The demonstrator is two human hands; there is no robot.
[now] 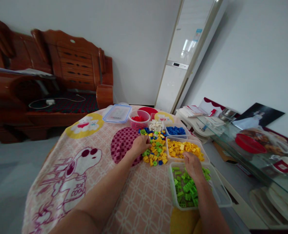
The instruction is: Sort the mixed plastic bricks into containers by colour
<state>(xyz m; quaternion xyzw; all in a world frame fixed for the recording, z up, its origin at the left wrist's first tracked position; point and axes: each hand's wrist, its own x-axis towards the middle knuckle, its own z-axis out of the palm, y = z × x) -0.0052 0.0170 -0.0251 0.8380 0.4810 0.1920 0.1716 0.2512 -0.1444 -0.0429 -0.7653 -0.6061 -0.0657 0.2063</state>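
A loose pile of mixed yellow, green and blue bricks lies on the patterned cloth. My left hand rests at the pile's left edge, fingers curled onto the bricks. My right hand hovers over the clear box of green bricks, fingers bent down; what they hold is hidden. Just behind it stands the box of yellow bricks, then the box of blue bricks.
A cup of red pieces, a clear lid and white bricks sit at the table's far side. A wooden sofa stands at left, a glass table with dishes at right.
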